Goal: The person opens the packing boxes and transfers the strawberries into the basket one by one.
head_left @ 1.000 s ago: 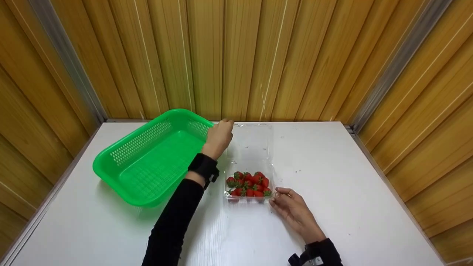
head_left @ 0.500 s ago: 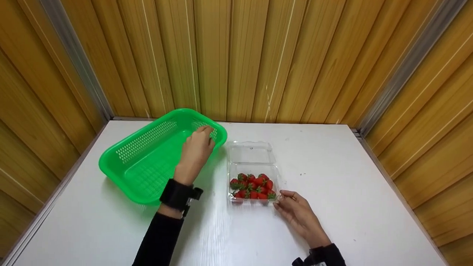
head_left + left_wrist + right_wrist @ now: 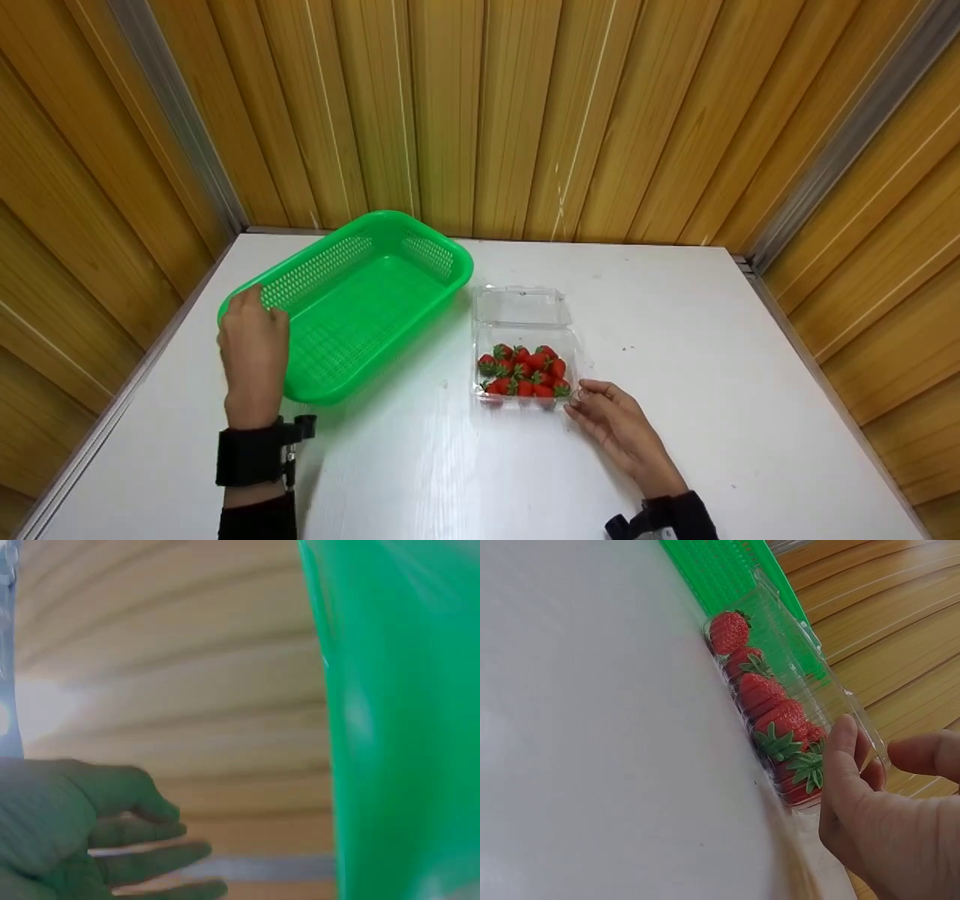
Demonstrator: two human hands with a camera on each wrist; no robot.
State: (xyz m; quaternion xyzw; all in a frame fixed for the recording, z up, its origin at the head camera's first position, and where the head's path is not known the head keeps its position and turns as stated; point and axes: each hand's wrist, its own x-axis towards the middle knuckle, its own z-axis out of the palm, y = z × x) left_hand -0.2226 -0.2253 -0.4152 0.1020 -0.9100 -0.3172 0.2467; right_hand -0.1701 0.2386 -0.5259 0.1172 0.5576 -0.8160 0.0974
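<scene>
A clear plastic clamshell (image 3: 526,324) lies on the table with its lid folded back, and red strawberries (image 3: 760,694) with green leaves fill its front half. At its near right corner my right hand (image 3: 616,429) pinches the rim between thumb and fingers; the right wrist view shows this right hand (image 3: 889,817) at the clamshell's edge. My left hand (image 3: 253,352) is over the near left end of a green plastic basket (image 3: 390,360). In the left wrist view the fingers (image 3: 154,864) are loosely bent, hold nothing and stand apart from the basket wall (image 3: 405,727).
The basket stands at an angle on the white table (image 3: 420,465), left of the clamshell, with nothing visible inside it. Wood-look panels (image 3: 517,112) close off the back and both sides, with grey metal posts at the corners.
My left hand has moved left and toward me, from the clamshell's lid across the basket to its left end. The lid's far edge is released. My right hand keeps its hold.
</scene>
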